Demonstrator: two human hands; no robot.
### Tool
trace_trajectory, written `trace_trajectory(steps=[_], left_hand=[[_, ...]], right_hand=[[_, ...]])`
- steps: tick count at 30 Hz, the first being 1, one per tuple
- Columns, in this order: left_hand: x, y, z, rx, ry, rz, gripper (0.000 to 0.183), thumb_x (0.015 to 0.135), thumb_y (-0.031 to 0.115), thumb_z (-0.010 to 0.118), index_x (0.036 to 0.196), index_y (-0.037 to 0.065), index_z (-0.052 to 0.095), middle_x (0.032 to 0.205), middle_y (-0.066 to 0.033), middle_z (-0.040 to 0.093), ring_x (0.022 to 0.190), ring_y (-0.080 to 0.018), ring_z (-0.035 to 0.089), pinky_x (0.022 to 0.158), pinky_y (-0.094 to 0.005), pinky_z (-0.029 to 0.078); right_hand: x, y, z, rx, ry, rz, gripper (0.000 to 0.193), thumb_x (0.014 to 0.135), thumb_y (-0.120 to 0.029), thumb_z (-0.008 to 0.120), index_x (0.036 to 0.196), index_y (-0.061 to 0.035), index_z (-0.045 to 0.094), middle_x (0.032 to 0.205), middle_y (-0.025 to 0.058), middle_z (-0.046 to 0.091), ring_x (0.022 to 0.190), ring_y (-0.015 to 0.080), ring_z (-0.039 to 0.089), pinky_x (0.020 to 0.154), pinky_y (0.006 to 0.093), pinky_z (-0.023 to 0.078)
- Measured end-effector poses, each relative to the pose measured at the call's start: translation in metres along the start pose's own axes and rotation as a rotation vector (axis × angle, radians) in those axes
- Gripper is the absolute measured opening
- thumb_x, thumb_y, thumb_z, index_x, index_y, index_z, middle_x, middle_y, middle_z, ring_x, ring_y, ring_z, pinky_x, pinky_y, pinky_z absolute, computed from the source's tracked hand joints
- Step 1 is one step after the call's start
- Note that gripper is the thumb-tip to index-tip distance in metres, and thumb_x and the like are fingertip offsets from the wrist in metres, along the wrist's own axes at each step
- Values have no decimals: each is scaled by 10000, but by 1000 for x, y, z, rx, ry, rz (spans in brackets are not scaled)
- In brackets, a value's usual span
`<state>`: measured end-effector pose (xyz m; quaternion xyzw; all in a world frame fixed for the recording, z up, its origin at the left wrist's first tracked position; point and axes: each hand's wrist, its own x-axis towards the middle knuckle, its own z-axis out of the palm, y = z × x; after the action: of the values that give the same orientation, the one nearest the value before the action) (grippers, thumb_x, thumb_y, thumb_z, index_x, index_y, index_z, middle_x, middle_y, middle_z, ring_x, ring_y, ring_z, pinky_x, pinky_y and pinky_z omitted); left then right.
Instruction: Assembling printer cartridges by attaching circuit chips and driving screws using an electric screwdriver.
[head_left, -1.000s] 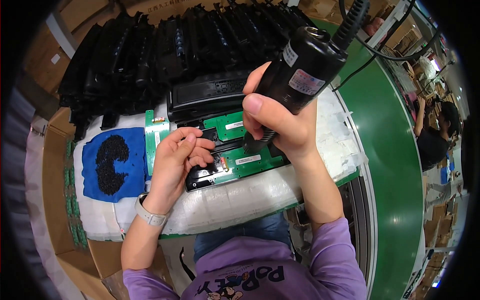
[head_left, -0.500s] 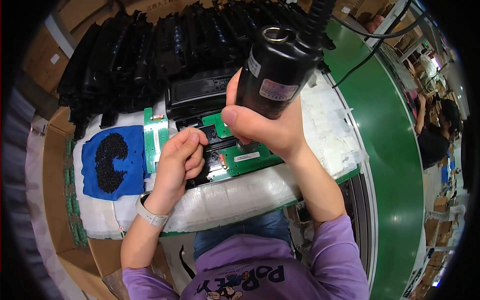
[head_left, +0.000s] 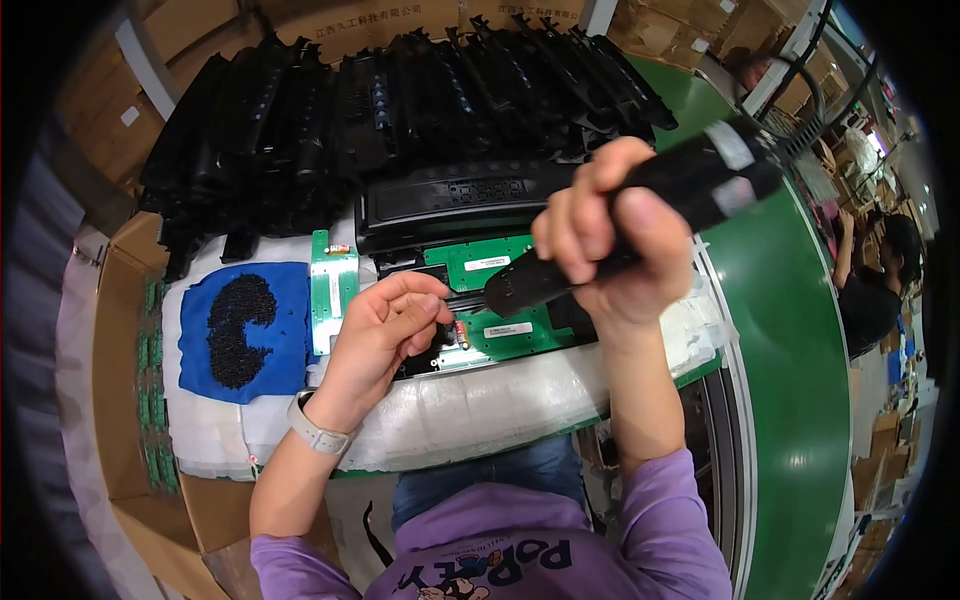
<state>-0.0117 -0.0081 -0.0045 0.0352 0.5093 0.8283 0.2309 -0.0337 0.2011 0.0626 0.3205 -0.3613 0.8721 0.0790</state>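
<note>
My right hand [head_left: 635, 255] grips a black electric screwdriver [head_left: 690, 190], tilted so its front end points left and down. Close to that end is my left hand [head_left: 385, 335], its thumb and fingertips pinched together; whatever they hold is too small to make out. Beneath both hands lie green circuit boards [head_left: 535, 342] in a black plastic housing, partly hidden by the screwdriver. Another black housing [head_left: 420, 212] lies just behind. Left of them, a blue cloth [head_left: 290, 350] carries a heap of small black screws [head_left: 232, 335], beside a loose green board [head_left: 328, 290].
Many black housings [head_left: 430, 95] are piled along the back. At the left stands a cardboard box [head_left: 125, 370] with green boards inside. A green surface [head_left: 790, 400] runs along the right, and a cable trails from the screwdriver. Another person [head_left: 885, 285] sits at far right.
My right hand has swung the screwdriver from upright over the board to a slanted pose, lifting its end off the board toward my left hand. My left hand stays pinched, its fingertips now beside that end.
</note>
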Motion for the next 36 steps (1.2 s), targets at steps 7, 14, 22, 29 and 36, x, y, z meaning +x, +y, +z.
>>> trace_trajectory(steps=[7, 14, 22, 29, 36], left_hand=[[-2, 3, 5, 38, -62, 9, 130, 901, 54, 564, 1004, -5, 618, 839, -109, 677, 555, -63, 514, 488, -174, 386], [-2, -1, 1, 82, -77, 46, 132, 898, 49, 567, 1006, -13, 611, 836, -119, 677, 571, -80, 548, 500, -180, 410], [2, -1, 2, 117, 15, 90, 215, 930, 155, 534, 1047, -22, 573, 947, -126, 655, 727, -94, 580, 621, -192, 443], [4, -3, -2, -4, 101, 114, 225, 908, 18, 352, 1079, -50, 481, 1107, -209, 582, 1013, -244, 605, 839, -288, 478], [5, -6, 3, 2, 111, 94, 172, 947, 30, 359, 1061, -31, 472, 1097, -220, 583, 1056, -276, 599, 889, -313, 489]], right_hand=[[0, -3, -3, 121, 78, -77, 191, 877, -223, 460, 966, -59, 498, 595, 35, 479, 447, 151, 452, 545, 348, 445], [-4, 3, 2, 95, 81, -44, 191, 876, -229, 461, 972, -67, 494, 589, 30, 470, 442, 149, 450, 540, 349, 445], [-1, -3, 2, 89, 72, 141, 242, 876, -263, 483, 965, -38, 499, 584, 13, 451, 434, 125, 422, 525, 317, 415], [-8, 4, 23, -383, -4, 360, 234, 749, -125, 624, 869, 6, 471, 539, 65, 490, 384, 133, 441, 374, 244, 357], [-14, 11, 25, -416, -14, 309, 243, 732, -124, 650, 856, 8, 488, 591, 57, 523, 432, 104, 476, 388, 221, 376]])
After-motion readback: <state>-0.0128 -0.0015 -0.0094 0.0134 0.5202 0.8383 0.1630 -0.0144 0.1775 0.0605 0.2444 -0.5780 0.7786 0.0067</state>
